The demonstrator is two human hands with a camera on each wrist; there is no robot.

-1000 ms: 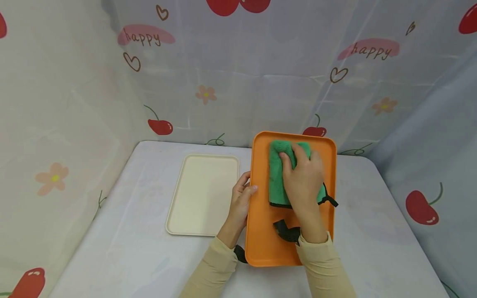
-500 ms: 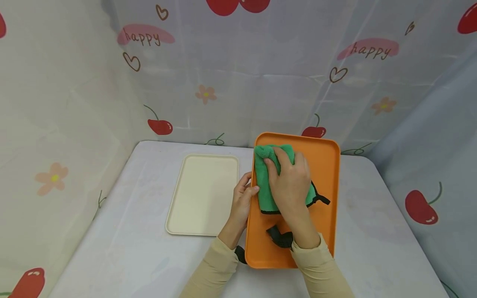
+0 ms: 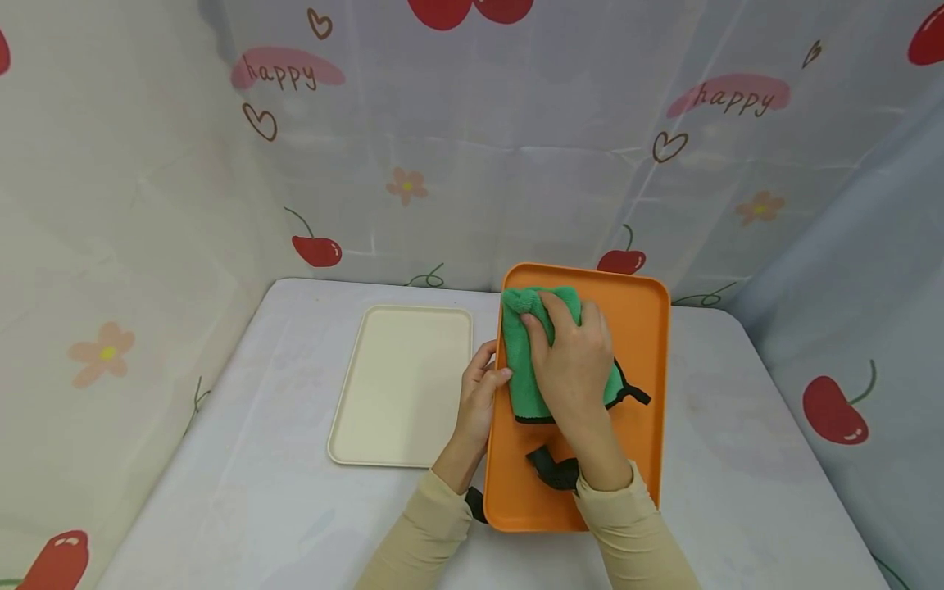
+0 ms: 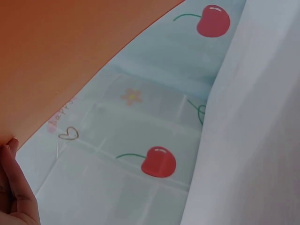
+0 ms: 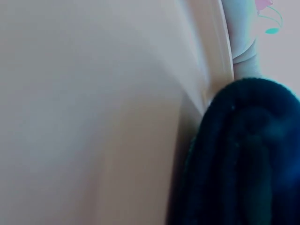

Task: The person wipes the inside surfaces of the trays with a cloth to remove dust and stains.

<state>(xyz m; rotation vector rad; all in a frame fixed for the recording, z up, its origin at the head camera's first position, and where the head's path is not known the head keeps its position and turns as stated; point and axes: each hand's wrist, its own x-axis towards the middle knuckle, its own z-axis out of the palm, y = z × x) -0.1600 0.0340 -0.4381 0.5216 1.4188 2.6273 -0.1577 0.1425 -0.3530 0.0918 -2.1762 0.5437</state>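
Note:
My left hand [image 3: 475, 406] grips the left rim of an orange tray [image 3: 634, 328], thumb over the edge and fingers behind. The tray is lifted off the table, and its underside [image 4: 56, 51] fills the upper left of the left wrist view, with fingers [image 4: 18, 183] at its edge. My right hand [image 3: 575, 356] holds a bunched green cloth [image 3: 524, 377] with black trim against the tray's inner face, by the upper left rim. In the right wrist view the folded cloth [image 5: 253, 154] looks dark, next to the tray's pale-looking surface [image 5: 93, 93].
A cream tray [image 3: 401, 385] lies flat on the white-covered table [image 3: 295, 508], left of the orange one. Curtains [image 3: 516, 197] printed with cherries and flowers stand behind and on both sides. Black straps [image 3: 556, 471] show near the wrists.
My right hand has slid the cloth left and slightly down across the tray, up to its left rim. The orange tray has shifted only a little; the left hand keeps its grip.

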